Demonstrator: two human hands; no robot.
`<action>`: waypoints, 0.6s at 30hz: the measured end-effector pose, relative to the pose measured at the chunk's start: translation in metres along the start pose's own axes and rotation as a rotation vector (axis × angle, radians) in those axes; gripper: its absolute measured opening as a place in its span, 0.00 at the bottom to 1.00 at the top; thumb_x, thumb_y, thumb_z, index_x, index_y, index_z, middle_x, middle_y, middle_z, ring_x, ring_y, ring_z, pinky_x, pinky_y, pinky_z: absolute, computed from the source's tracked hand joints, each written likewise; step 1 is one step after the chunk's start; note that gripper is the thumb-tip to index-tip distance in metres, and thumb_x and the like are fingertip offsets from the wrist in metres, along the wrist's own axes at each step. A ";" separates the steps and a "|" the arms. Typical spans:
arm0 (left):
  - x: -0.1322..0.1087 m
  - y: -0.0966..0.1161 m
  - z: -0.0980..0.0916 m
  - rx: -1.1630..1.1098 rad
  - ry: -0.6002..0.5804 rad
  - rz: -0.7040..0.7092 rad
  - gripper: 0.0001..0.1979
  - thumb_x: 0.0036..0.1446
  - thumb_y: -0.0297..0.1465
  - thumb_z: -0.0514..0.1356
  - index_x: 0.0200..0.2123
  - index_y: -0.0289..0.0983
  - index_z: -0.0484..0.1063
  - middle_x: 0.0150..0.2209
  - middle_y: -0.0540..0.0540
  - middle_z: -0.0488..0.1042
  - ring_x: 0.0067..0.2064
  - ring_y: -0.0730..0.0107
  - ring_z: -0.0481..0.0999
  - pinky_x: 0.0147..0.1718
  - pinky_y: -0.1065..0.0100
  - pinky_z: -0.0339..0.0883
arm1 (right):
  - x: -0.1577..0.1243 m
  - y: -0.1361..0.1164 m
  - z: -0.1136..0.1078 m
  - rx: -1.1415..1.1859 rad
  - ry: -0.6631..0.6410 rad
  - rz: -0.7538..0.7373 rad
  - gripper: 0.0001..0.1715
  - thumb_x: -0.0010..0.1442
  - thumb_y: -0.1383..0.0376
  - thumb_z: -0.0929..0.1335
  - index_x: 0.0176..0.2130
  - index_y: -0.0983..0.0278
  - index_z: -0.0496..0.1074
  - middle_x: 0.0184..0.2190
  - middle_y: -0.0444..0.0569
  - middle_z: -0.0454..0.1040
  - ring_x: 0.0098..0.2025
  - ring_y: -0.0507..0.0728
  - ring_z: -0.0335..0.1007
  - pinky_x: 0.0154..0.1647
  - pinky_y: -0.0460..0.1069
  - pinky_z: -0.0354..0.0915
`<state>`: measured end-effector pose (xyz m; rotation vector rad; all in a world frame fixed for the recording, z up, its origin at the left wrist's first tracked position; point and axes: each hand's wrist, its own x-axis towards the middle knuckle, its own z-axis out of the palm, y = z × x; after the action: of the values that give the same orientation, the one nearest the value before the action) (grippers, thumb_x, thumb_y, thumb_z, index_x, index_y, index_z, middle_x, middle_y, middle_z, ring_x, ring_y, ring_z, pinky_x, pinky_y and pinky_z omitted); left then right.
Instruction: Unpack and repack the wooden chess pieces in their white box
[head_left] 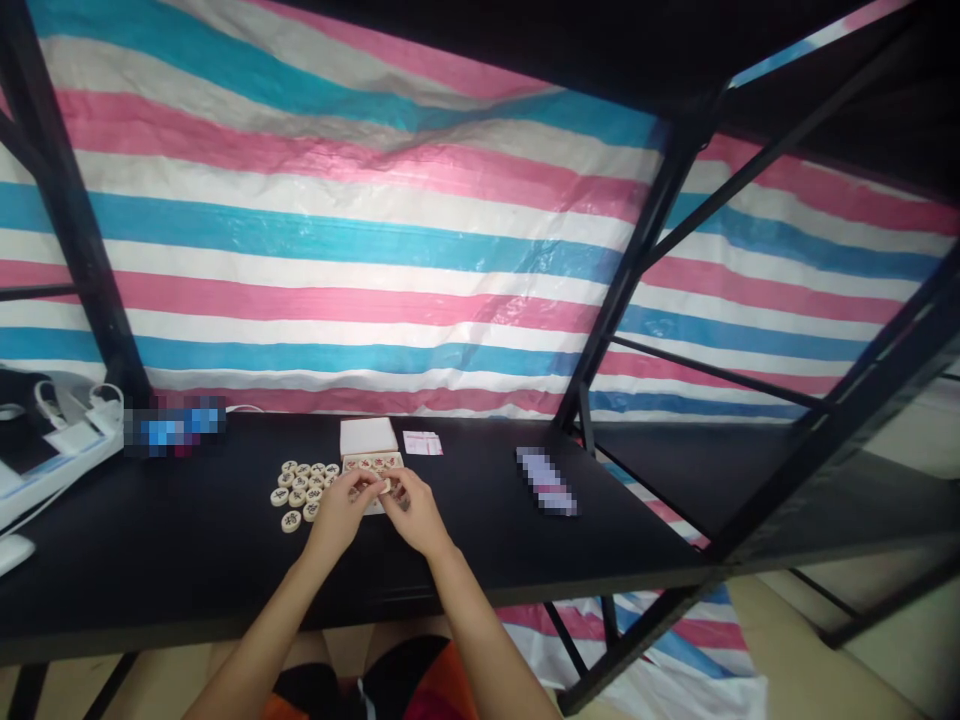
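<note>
Over an open box (369, 437) with its lid folded back, my two hands meet at the fingertips. A round, pale Chinese chess piece (386, 487) is pinched between the fingers of my left hand (343, 505) and my right hand (414, 508). Inside the box lie rows of pieces with red characters (375, 464), partly covered by my hands. Left of my left hand, several loose pieces with dark characters (298, 496) lie in a group on the black table (450, 570).
Behind the box's right side lies a small pink-and-white card (423, 443). Farther right is a phone-like, blurred object (547, 482). A white power strip (67, 455) with plugs and cables runs along the left. Black metal posts (637, 270) and a striped sheet (360, 230) bound the table.
</note>
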<state>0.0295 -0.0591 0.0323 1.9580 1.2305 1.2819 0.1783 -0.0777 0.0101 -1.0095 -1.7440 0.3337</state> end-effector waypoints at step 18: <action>0.000 -0.007 -0.006 0.048 -0.064 0.116 0.15 0.57 0.40 0.54 0.39 0.39 0.75 0.42 0.43 0.77 0.44 0.60 0.75 0.45 0.61 0.67 | -0.003 0.015 -0.007 -0.119 0.118 0.244 0.13 0.54 0.66 0.66 0.41 0.62 0.71 0.33 0.46 0.75 0.37 0.56 0.70 0.42 0.50 0.65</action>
<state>0.0217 -0.0561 0.0294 2.1150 1.1412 1.2451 0.1916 -0.0726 0.0008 -1.3066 -1.5519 0.3206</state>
